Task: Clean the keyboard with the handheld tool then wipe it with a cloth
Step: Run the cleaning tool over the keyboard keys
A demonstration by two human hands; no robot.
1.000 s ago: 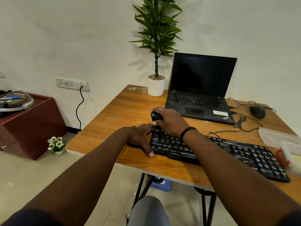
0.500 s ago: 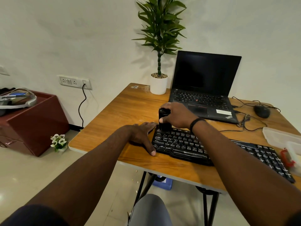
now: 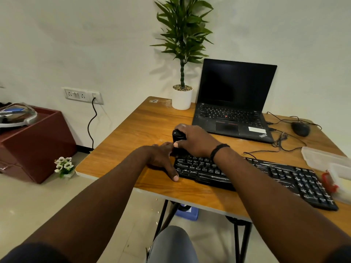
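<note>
A black keyboard (image 3: 266,177) lies across the near part of the wooden table (image 3: 144,126). My right hand (image 3: 195,141) grips a small black handheld tool (image 3: 177,136), held upright over the keyboard's far left corner. My left hand (image 3: 163,158) rests flat against the keyboard's left end, its thumb lying along the near left corner. No cloth shows in view.
An open black laptop (image 3: 233,103) stands behind the keyboard, with a potted plant (image 3: 182,97) to its left. A mouse (image 3: 300,129) and tangled cables lie at the right. Clear plastic containers (image 3: 326,160) sit at the right edge. A maroon cabinet (image 3: 36,143) stands on the floor, left.
My right hand with the tool has stayed around the keyboard's far left corner, shifting slightly. My left hand holds its place at the keyboard's left end. The camera view has shifted a little.
</note>
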